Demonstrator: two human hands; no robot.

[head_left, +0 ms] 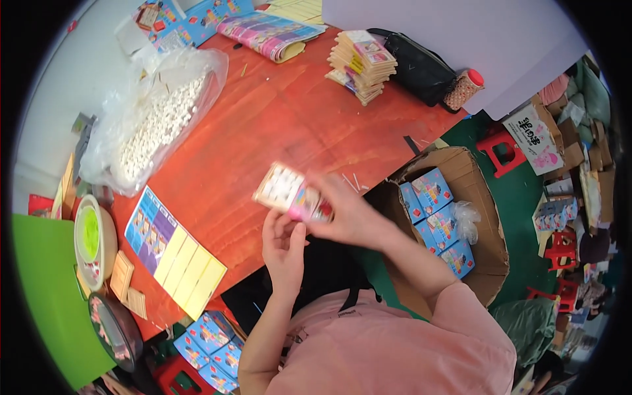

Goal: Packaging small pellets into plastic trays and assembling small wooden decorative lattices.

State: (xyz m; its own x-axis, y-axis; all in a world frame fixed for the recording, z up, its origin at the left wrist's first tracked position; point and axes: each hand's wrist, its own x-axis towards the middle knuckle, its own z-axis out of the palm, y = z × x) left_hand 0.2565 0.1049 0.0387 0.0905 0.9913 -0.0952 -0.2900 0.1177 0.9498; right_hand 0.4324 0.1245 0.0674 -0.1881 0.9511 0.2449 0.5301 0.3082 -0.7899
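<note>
A small wooden-framed board [280, 186] with rows of white pieces is tilted above the table. Its other end is a colourful printed part [308, 203], mostly pink. My right hand [342, 210] is closed around that printed end, with the fingers partly behind it. Just below the board is my left hand [284, 247], fingers loosely bent and thumb apart. Its fingertips come up to the board's lower edge; whether they touch it is hard to tell. I see nothing held in the left hand.
On the red table [257, 118] are a plastic bag of white pieces [158, 122], stacked wooden boards [362, 62], a black pouch [418, 66] and a printed sheet [174, 250]. A carton [487, 250] of blue boxes stands at right. Bowls [95, 243] sit at left.
</note>
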